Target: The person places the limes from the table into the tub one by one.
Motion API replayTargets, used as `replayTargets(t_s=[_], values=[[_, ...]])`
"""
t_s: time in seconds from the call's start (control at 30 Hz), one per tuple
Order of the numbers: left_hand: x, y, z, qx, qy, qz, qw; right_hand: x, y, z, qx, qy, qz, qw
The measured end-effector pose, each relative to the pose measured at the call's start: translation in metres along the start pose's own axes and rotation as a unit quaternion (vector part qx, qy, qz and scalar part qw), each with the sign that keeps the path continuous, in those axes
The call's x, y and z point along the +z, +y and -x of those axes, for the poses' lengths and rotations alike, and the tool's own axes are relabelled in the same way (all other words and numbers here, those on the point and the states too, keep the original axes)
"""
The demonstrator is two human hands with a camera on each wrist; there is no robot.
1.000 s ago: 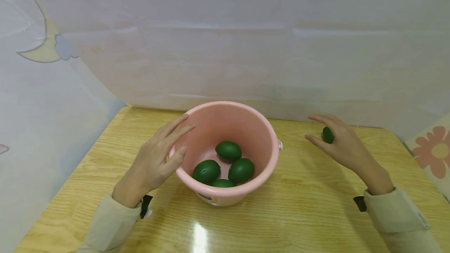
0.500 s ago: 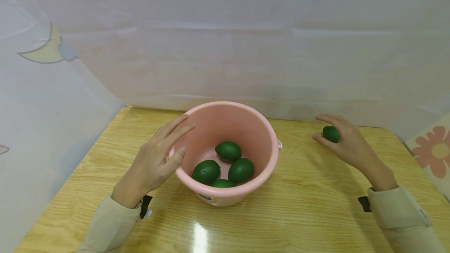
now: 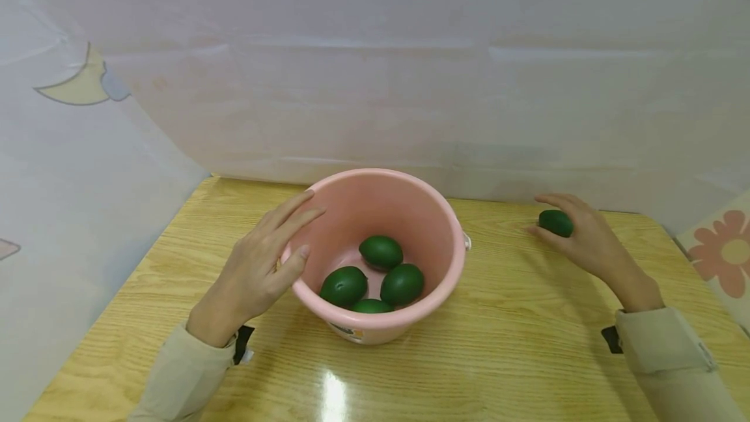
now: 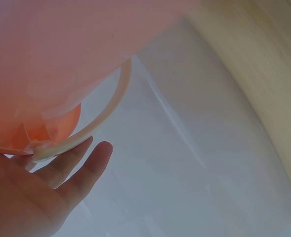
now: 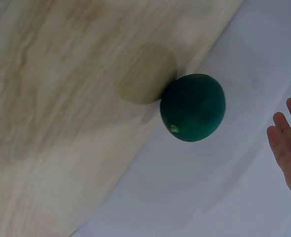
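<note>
In the head view a pink bucket (image 3: 375,197) stands mid-table with several dark green avocados (image 3: 381,252) in it. My left hand (image 3: 252,272) rests at the bucket's left rim, its fingers fairly straight. In the left wrist view those fingers (image 4: 83,170) are beside the pale bucket handle (image 4: 103,116), under the rim. One more avocado (image 3: 555,223) lies on the table at the back right. My right hand (image 3: 586,239) is beside it, thumb and fingers spread apart. The right wrist view shows a gap between this avocado (image 5: 192,107) and the fingers.
The wooden table (image 3: 527,357) ends against a pale cloth backdrop (image 3: 363,96) just behind the bucket and the lone avocado. A small white handle joint (image 3: 467,241) sticks out on the bucket's right side.
My right hand has moved a little to the right, and more of the lone avocado shows between thumb and fingers. The left hand and the bucket have stayed in place.
</note>
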State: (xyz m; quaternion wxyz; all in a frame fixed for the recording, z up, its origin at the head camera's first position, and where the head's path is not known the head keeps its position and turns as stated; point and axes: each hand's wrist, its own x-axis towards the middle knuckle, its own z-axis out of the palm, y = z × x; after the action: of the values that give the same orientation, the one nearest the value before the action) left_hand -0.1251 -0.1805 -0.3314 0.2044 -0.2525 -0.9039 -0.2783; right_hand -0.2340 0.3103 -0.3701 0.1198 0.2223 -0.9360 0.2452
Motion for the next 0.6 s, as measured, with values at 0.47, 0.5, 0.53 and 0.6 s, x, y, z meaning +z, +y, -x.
replayTargets(t_s=[0.47,0.5,0.53,0.6], values=[[0.0,0.0,0.0,-0.001,0.0,0.001,1.0,0.001,0.017,-0.001,0.05,-0.03,-0.012,0.998],[0.0,0.0,0.0,-0.001,-0.001,0.001,1.0,0.001,0.017,-0.001,0.049,-0.029,-0.009,0.998],[0.0,0.0,0.0,-0.001,-0.001,0.001,1.0,0.0,0.018,-0.001,0.049,-0.03,-0.009,0.998],[0.0,0.0,0.0,-0.001,-0.001,0.001,1.0,0.0,0.019,-0.002,0.057,-0.035,-0.011,0.998]])
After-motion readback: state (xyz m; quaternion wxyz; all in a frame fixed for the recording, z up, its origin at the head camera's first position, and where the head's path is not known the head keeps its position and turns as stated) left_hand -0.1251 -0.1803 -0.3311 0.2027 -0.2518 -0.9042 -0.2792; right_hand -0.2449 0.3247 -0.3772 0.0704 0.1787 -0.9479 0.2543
